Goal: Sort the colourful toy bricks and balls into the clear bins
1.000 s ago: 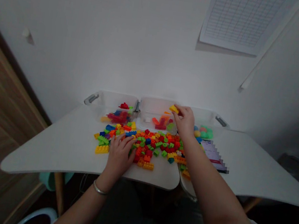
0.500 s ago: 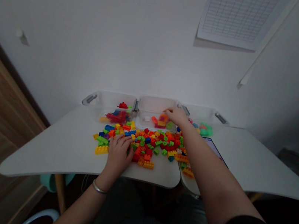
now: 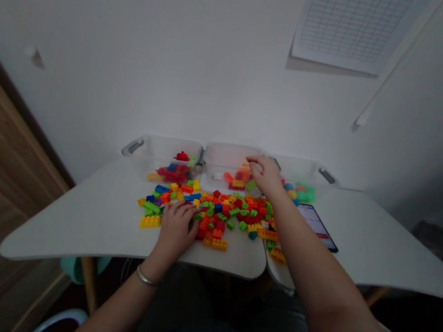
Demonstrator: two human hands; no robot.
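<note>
The right grip [image 3: 265, 175] hangs over the right end of the middle clear plastic bin [image 3: 231, 153], its fingers loosely curled and drawn toward one another; whether a piece sits inside them cannot be told from here. Below it in that bin lie orange and yellow toy bricks [image 3: 240, 177]. The left grip [image 3: 175, 231] rests palm down at the front of a heap of colourful building bricks [image 3: 218, 215], its fingers slightly apart and arched over the pieces, with nothing clearly clamped. A chunky yellow brick [image 3: 150, 222] sits just beside it, and a metal bangle [image 3: 146, 277] circles that wrist. The heap spreads over the white table [image 3: 71, 221] directly in front of the person, probably so both hands reach it easily. Three bins stand side by side along the far edge, likely placed so each is a short move from the heap. The left bin [image 3: 162, 146] holds mostly red and blue bricks [image 3: 174, 173], the right bin [image 3: 300, 166] green and blue balls [image 3: 298, 191]. A lit smartphone [image 3: 316, 227] lies right of the heap.
</note>
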